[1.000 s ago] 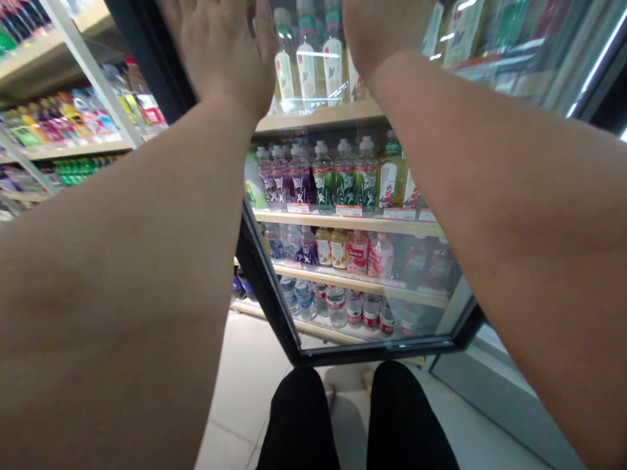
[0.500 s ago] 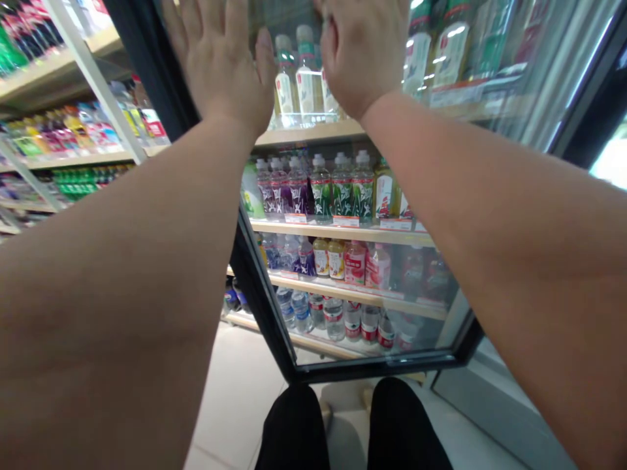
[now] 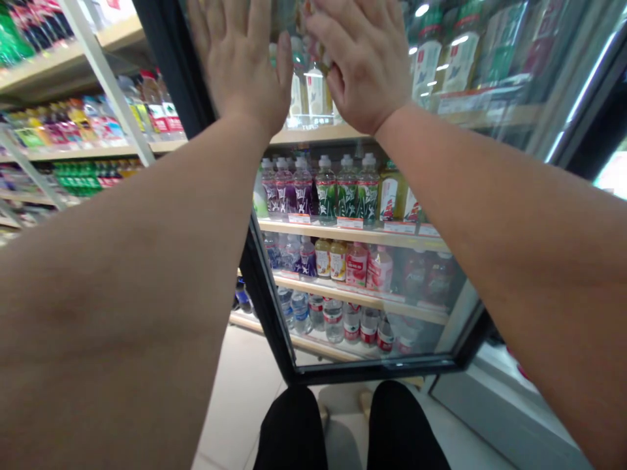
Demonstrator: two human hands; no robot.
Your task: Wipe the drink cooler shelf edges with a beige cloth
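Note:
My left hand point(image 3: 245, 59) lies flat at the glass door point(image 3: 343, 356), fingers pointing up and thumb apart; the fingertips run out at the top edge of the view. Beside it, to the right, my right hand point(image 3: 365, 59) is also at the glass, its fingers stretched toward the upper left and slightly bent, the thumb tucked below. I see nothing held in either hand, though the right palm is hidden. Through the pane show bottles with pale labels point(image 3: 316, 88), purple-labelled bottles point(image 3: 302, 189) and green-labelled bottles point(image 3: 347, 189).
A black door frame point(image 3: 372, 372) borders the glass just beyond my knees point(image 3: 294, 427). Lower shelves hold pink bottles point(image 3: 356, 264) and water bottles point(image 3: 333, 320). On the left stands an open drink shelf point(image 3: 98, 153) with a white post point(image 3: 105, 78). Pale floor tiles point(image 3: 240, 378) lie below.
The view has shifted slightly, so both hands and the shelves sit a little farther right. My right hand's fingers now show stretched to the upper left, where it looked more curled before.

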